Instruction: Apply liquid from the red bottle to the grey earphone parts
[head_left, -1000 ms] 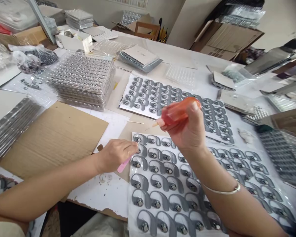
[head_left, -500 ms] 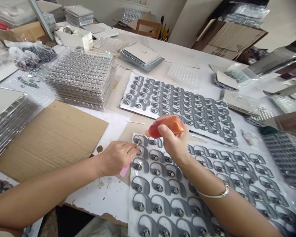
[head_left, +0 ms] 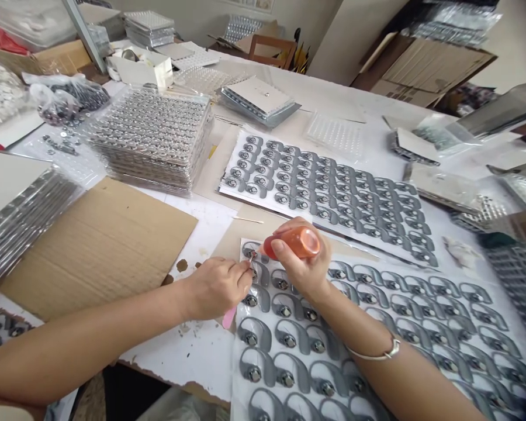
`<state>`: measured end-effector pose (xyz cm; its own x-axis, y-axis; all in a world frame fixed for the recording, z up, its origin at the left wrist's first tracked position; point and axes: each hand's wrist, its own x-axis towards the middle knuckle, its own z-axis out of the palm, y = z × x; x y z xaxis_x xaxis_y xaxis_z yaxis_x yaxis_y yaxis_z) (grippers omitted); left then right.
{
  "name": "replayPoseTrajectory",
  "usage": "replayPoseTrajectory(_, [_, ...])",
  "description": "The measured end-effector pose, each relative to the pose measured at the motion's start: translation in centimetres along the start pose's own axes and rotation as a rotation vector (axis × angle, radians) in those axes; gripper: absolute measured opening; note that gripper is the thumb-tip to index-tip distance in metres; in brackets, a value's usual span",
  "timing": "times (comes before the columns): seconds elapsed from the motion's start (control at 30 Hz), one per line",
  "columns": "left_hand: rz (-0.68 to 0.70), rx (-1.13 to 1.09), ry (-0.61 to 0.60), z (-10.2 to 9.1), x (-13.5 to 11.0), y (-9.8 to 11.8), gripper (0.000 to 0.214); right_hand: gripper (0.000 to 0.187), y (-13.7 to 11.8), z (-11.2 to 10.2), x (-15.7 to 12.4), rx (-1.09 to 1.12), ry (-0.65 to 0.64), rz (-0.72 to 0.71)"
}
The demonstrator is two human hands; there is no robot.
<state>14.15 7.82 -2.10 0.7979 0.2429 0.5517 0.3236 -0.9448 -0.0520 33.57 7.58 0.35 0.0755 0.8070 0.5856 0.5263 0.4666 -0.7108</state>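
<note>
My right hand [head_left: 302,263] is wrapped round a small orange squeeze bottle [head_left: 296,242], its nozzle pointing left and down at the top-left grey hook-shaped piece [head_left: 249,252] on the near white sheet [head_left: 377,327]. My left hand [head_left: 217,286] pinches a thin pink stick [head_left: 228,317], its tip at that same piece. The sheet carries several rows of grey pieces, each with a shiny stud. A bangle [head_left: 377,352] sits on my right wrist.
A second sheet of grey pieces [head_left: 328,193] lies behind. A stack of clear trays with studs [head_left: 146,137] stands at the left, brown cardboard [head_left: 96,245] beside my left arm. Bags of parts [head_left: 63,102], boxes [head_left: 421,64] and more trays crowd the table's far side.
My right hand has lowered the orange bottle from above the sheet down to the top-left piece, nozzle tipped downward. My left hand stayed at that piece with the pink stick.
</note>
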Motion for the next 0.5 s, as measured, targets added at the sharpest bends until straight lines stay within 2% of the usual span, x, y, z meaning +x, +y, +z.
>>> replayPoseTrajectory(0.5, [-0.004,0.008,-0.02,0.14,-0.01,0.24,0.019,0.018,0.28,0.2,-0.34,-0.042,-0.064,-0.014])
